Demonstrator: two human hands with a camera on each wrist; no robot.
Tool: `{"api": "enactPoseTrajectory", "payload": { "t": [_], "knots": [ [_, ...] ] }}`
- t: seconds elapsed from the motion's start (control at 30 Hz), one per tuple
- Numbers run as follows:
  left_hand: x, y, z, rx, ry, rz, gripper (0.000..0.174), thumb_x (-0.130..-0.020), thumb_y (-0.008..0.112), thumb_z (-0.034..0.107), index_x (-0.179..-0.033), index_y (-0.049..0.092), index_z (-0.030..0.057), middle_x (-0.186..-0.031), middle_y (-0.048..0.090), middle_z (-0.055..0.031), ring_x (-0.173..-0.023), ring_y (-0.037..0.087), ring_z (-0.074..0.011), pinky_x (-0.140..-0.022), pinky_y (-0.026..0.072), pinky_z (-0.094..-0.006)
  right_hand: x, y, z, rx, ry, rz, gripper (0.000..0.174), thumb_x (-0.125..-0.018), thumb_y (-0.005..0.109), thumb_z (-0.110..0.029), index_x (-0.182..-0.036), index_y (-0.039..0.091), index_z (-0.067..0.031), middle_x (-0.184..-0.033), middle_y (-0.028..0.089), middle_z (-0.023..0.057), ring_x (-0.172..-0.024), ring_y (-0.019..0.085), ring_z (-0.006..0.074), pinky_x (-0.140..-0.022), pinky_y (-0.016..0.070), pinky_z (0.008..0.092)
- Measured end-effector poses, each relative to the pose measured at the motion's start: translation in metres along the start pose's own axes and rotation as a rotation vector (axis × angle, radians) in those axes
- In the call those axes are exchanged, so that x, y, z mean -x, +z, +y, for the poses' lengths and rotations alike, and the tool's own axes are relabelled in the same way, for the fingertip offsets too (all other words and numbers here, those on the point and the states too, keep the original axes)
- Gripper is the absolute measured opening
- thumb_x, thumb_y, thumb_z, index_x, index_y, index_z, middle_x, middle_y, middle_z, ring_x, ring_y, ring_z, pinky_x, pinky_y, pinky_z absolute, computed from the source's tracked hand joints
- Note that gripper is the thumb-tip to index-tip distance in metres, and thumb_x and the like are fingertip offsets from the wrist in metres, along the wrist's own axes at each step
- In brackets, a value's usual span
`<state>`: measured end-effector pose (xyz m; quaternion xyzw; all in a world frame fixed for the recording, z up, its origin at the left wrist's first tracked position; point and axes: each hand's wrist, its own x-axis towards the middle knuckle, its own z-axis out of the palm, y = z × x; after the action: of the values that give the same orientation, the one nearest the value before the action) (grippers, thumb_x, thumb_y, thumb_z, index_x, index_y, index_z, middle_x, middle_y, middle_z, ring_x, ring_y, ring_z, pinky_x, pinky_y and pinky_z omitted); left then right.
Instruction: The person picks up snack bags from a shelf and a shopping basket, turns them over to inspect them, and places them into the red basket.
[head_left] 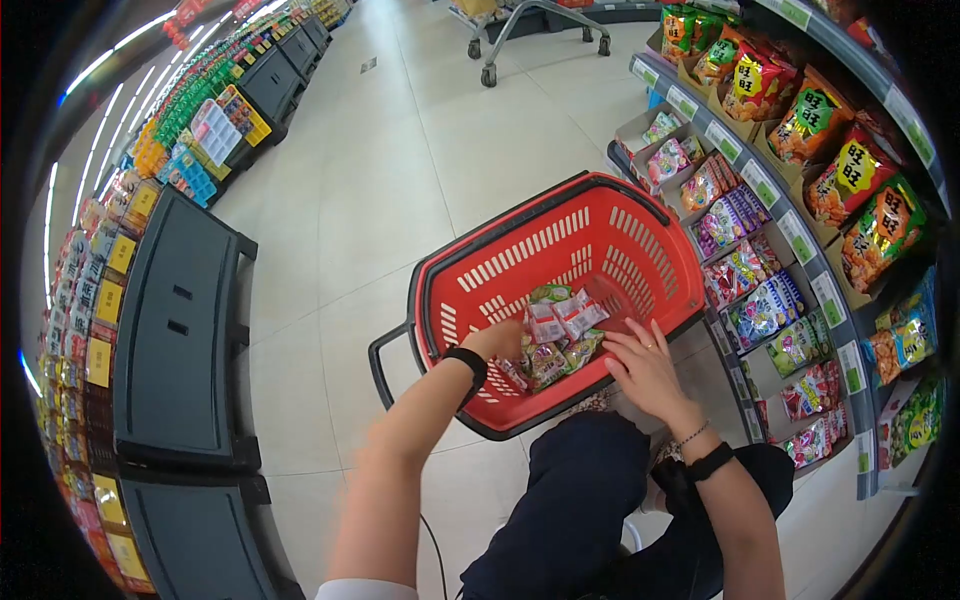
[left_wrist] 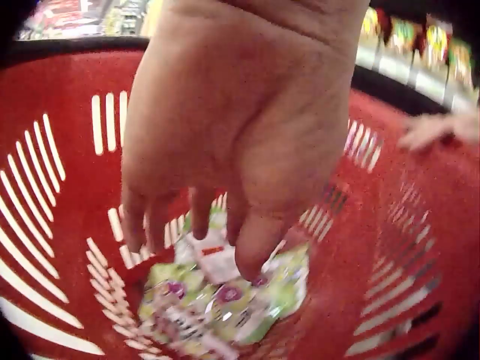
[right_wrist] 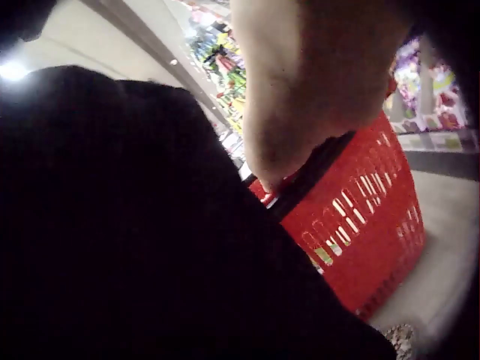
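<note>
A red shopping basket (head_left: 520, 240) with a black rim stands on the floor, small candy packets (head_left: 548, 364) lying in its bottom. My left hand (head_left: 497, 343) reaches down inside over the packets; in the left wrist view the left hand (left_wrist: 232, 127) has its fingers hanging down above the packets (left_wrist: 217, 300), with no packet plainly gripped. My right hand (head_left: 645, 370) rests at the near right rim with its fingers spread and extended over the edge. In the right wrist view the right hand (right_wrist: 307, 90) lies over the black rim, its fingertips mostly hidden.
Shelves (head_left: 800, 240) of bagged snacks and candy stand close on the right. Along the left runs a row of dark display units (head_left: 180, 330) with goods on top. A metal cart (head_left: 520, 30) is ahead on the tiled floor (head_left: 370, 180). My knees are just below the basket.
</note>
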<state>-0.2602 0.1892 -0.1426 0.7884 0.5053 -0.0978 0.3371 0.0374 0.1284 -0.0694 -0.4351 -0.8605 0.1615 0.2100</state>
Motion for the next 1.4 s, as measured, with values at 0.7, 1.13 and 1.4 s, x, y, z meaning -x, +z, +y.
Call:
{"api": "enactPoseTrajectory", "payload": {
  "t": [0.7, 1.13, 1.4],
  "knots": [
    [0.030, -0.136, 0.136, 0.305, 0.205, 0.347, 0.019, -0.079, 0.066, 0.014, -0.089, 0.063, -0.0026, -0.071, 0.063, -0.0125, -0.063, 0.059, -0.0189, -0.061, 0.0467, -0.0323, 0.010, -0.048, -0.017, -0.465, 0.248, 0.312, 0.058, -0.076, 0.069, -0.022, -0.124, 0.044, -0.0017, -0.127, 0.043, 0.0209, -0.121, 0.039, 0.0357, -0.102, 0.0318, 0.0428],
    [0.053, -0.058, 0.387, 1.516, 0.275, 0.110, 0.062, -0.083, 0.065, 0.032, -0.130, 0.032, 0.0084, -0.123, 0.044, -0.0087, -0.111, 0.047, -0.0174, -0.089, 0.0426, -0.0325, 0.121, -0.165, -0.027, -0.211, 0.317, 0.685, 0.042, -0.071, 0.063, -0.003, -0.113, 0.056, -0.0034, -0.105, 0.057, 0.0086, -0.090, 0.058, 0.0168, -0.069, 0.0486, 0.0296],
    [0.019, -0.023, 0.386, 1.942, 0.326, -0.139, 0.039, -0.094, 0.044, 0.034, -0.119, 0.048, 0.0037, -0.118, 0.056, -0.0105, -0.109, 0.054, -0.0237, -0.095, 0.0420, -0.0388, 0.162, -0.180, -0.006, -0.780, 0.608, 0.915, 0.029, -0.078, 0.061, -0.004, -0.106, 0.053, -0.0028, -0.103, 0.053, 0.0049, -0.090, 0.053, 0.0118, -0.071, 0.0448, 0.0245]
  ]
}}
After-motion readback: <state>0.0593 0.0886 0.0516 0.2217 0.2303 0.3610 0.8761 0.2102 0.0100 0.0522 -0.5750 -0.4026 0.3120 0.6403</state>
